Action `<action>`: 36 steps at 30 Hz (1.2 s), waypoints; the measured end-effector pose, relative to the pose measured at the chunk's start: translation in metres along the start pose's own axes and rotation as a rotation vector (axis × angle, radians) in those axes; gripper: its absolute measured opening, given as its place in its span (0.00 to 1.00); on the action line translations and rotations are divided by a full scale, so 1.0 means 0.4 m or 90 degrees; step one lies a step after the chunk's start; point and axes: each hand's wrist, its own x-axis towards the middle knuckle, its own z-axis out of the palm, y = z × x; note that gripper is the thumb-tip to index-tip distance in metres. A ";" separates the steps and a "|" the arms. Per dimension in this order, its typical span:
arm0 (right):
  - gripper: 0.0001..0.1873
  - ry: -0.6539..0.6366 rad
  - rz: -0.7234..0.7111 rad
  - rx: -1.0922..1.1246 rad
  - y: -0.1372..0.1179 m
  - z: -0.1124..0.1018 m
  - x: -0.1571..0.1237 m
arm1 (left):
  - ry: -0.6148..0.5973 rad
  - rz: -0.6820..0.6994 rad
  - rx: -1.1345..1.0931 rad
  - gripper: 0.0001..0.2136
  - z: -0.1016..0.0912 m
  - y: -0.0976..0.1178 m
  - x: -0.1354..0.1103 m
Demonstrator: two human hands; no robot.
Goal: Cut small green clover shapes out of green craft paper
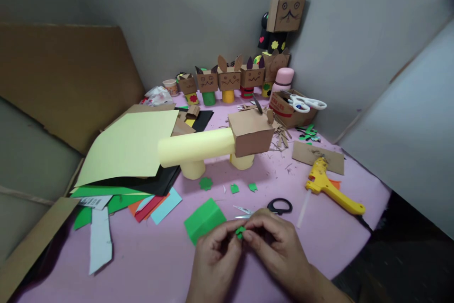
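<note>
My left hand (216, 258) and my right hand (278, 246) meet at the front of the table, both pinching a small green paper cutout (240, 232) between fingertips. A folded green paper piece (205, 220) lies by my left hand. Black-handled scissors (280, 206) rest beyond my right hand, blades partly showing. Farther off, a green paper flower (205, 184) and two small green scraps (234, 188) lie in a row. Behind them stands a cardboard-headed animal figure (198, 144) with a pale yellow paper tube body on short tube legs.
A yellow glue gun (333, 189) lies right, its nose on a cardboard strip (301, 152). Stacked coloured sheets (127, 147) cover the left. Several box-headed figures (229, 78) line the back, beside a cardboard box (292, 114) holding white-handled scissors (307, 103).
</note>
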 end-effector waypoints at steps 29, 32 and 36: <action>0.09 -0.017 0.082 0.015 -0.002 0.003 -0.002 | 0.011 -0.149 -0.208 0.09 0.003 0.001 0.011; 0.09 -0.017 0.093 0.044 -0.003 0.006 -0.002 | 0.009 -0.141 -0.187 0.11 0.004 0.007 0.006; 0.11 -0.016 0.151 0.127 -0.005 0.003 0.004 | -0.031 -0.132 -0.133 0.12 0.005 0.004 0.003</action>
